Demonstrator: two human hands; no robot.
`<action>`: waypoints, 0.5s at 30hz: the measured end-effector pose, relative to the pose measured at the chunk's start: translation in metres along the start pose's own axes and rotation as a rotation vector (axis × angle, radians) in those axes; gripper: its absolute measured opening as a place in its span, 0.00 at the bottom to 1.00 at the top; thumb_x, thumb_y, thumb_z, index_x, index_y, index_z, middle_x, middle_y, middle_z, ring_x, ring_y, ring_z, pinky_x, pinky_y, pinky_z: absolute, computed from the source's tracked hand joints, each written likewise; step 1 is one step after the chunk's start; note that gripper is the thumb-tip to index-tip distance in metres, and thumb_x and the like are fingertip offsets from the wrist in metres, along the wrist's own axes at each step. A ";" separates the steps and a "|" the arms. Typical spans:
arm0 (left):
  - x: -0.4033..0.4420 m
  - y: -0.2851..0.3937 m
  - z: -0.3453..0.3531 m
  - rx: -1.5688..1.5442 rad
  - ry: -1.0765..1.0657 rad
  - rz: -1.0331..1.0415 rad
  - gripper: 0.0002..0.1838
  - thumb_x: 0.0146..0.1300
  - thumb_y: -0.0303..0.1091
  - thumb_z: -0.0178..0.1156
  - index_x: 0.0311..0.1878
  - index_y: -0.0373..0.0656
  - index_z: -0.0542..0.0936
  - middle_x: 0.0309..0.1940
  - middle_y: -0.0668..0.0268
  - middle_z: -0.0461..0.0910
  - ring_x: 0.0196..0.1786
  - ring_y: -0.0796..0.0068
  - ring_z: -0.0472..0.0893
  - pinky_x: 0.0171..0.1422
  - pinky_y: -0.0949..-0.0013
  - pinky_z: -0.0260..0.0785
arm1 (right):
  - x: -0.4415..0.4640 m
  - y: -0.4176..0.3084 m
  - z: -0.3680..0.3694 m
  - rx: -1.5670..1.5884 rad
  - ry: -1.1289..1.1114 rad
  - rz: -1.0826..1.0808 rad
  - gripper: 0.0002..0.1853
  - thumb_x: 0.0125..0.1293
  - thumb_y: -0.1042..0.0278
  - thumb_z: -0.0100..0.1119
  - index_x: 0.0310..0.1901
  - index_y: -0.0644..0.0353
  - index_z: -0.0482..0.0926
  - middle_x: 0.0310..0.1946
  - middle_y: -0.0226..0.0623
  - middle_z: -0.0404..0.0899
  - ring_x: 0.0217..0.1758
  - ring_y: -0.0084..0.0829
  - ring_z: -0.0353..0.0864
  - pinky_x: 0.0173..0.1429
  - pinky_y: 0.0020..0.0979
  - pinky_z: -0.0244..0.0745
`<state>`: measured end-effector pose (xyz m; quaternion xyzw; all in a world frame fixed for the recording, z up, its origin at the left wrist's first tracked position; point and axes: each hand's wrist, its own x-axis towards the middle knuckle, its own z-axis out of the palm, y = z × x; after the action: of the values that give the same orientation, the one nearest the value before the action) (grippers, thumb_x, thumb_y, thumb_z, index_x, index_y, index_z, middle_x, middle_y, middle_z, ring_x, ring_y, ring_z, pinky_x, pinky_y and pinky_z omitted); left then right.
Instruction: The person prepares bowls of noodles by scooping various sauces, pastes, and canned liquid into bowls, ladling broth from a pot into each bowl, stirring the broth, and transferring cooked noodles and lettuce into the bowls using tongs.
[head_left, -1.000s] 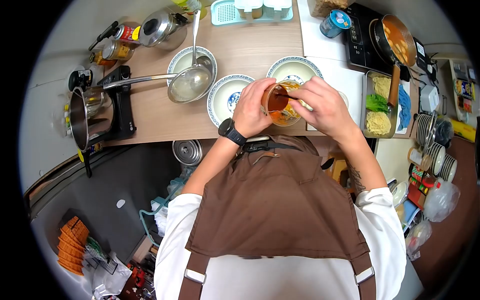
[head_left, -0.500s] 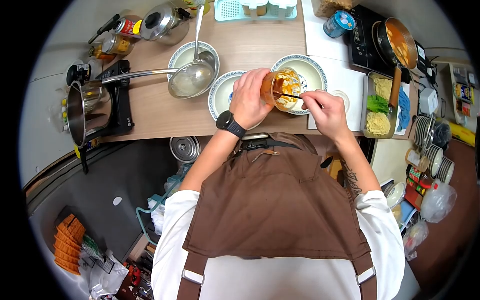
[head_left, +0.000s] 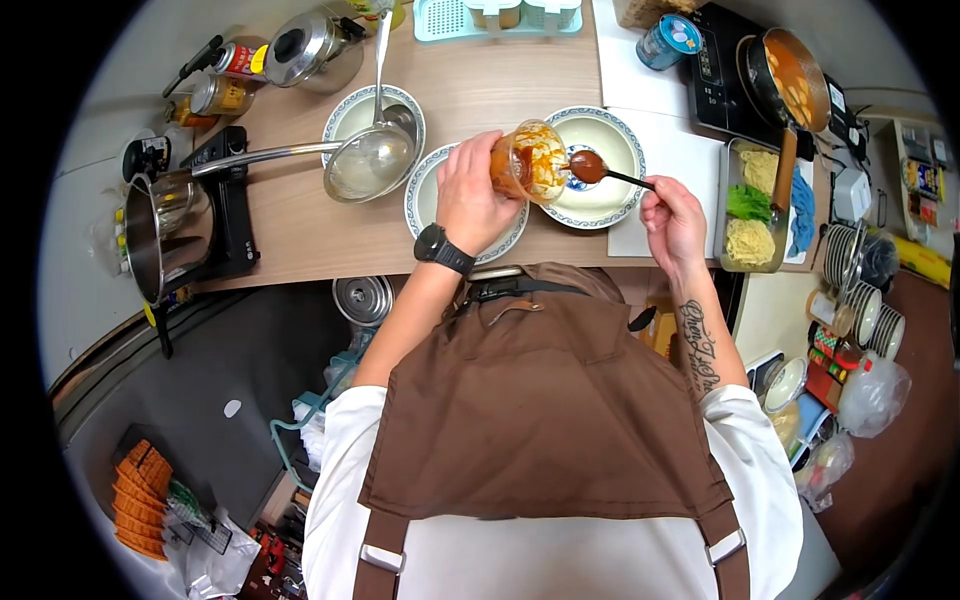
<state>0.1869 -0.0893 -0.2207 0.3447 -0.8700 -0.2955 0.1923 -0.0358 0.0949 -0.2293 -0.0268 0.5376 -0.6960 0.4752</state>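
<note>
In the left hand (head_left: 474, 194), the smeared cup (head_left: 538, 162) is part-hidden.

We log the cup (head_left: 528, 165) as clear, smeared orange-red; spoon (head_left: 630, 180) black-handled, its sauce (head_left: 588, 167) red-brown; bowl (head_left: 618, 140) off-white, blue-patterned rim; counter (head_left: 470, 75) pale brown, wood-grained. Noodles (head_left: 750, 243), we see, pale yellow; lettuce (head_left: 748, 202) bright green; apron (head_left: 550, 400) brown.

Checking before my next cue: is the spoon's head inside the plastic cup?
No, the spoon in the right hand has its sauce-coated head outside the plastic cup, above a blue-rimmed bowl.
</note>
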 end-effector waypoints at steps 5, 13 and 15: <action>-0.002 -0.007 -0.005 -0.026 0.006 -0.051 0.43 0.42 0.29 0.76 0.65 0.44 0.69 0.59 0.58 0.76 0.64 0.53 0.73 0.67 0.53 0.63 | 0.017 0.027 -0.017 -0.685 0.039 -0.325 0.09 0.73 0.71 0.59 0.45 0.67 0.85 0.29 0.37 0.86 0.31 0.26 0.83 0.37 0.26 0.77; -0.008 -0.009 -0.005 -0.009 0.034 -0.027 0.43 0.40 0.28 0.76 0.64 0.44 0.70 0.57 0.57 0.77 0.63 0.53 0.74 0.68 0.54 0.64 | 0.042 0.028 -0.019 -0.772 0.136 -0.340 0.10 0.73 0.71 0.58 0.45 0.68 0.86 0.29 0.34 0.86 0.28 0.20 0.80 0.33 0.24 0.74; -0.008 -0.012 -0.002 -0.016 0.030 -0.033 0.43 0.40 0.28 0.76 0.64 0.44 0.70 0.57 0.57 0.77 0.63 0.52 0.74 0.68 0.54 0.64 | 0.039 0.020 -0.019 -0.528 0.174 -0.198 0.11 0.74 0.71 0.56 0.46 0.69 0.85 0.28 0.34 0.84 0.25 0.17 0.75 0.28 0.19 0.68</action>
<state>0.1995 -0.0911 -0.2276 0.3618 -0.8588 -0.3006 0.2031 -0.0550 0.0827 -0.2710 -0.1422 0.7336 -0.5747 0.3338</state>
